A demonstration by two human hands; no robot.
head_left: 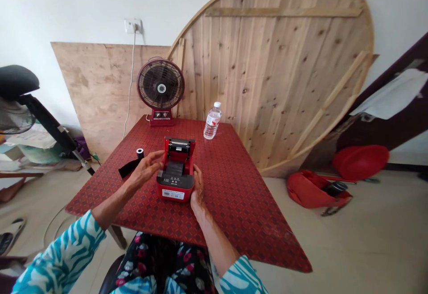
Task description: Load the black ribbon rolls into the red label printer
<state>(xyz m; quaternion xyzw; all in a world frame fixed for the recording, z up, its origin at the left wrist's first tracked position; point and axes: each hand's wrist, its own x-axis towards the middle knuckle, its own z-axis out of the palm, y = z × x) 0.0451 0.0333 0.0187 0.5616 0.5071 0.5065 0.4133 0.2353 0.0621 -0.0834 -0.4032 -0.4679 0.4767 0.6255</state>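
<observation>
A red and black label printer (175, 180) sits on the table with its lid (180, 146) raised. Black paper or ribbon (174, 168) lies inside the open bay. My right hand (198, 188) is closed against the printer's right side, its fingers along the wall. At the left side, my left hand (149, 167) has its fingers stretched out beside the housing; whether the fingertips touch it I cannot tell. Just beyond the left hand stands a small black roll (140, 153), with a dark strip (129, 168) trailing from it across the tabletop.
The table (240, 204) has a red patterned cover. A dark red fan (161, 86) and a water bottle (212, 122) stand toward its back. A large round wooden panel (267, 71) leans on the wall. On the floor to the right lies a red bag (304, 189).
</observation>
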